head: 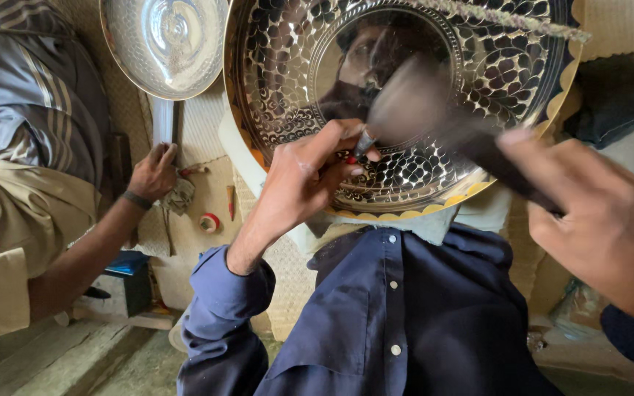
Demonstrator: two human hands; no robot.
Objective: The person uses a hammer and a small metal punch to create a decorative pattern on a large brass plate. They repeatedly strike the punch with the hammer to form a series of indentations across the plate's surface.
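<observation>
Head view. A large polished metal tray point(405, 103), worked with a scale-like pattern and a scalloped golden rim, is shown filling the upper centre of the frame, propped on edge over a dark blue buttoned shirt point(405, 315) seen at lower centre. The left hand point(310, 176) is placed at the centre of the frame, its fingers pinched closed around a small punch point(365, 143) whose tip is set against the patterned lower part of the tray's face. The right hand point(603, 220) is seen at the right edge, wrapped closed around the dark handle of a hammer point(434, 117); the hammer head is blurred and lies in front of the tray's middle, just above the punch. A twisted cord point(508, 18) is seen crossing the tray's upper right. A second, plainer silver tray point(166, 44) is recorded at upper left, well apart from the first. A co-worker's hand point(154, 172), with a dark band at the wrist, is seen at left centre resting on a woven mat point(199, 125); whether anything is gripped in it cannot be told. A small red-and-white roll point(210, 222) lies on the mat near that hand.
</observation>
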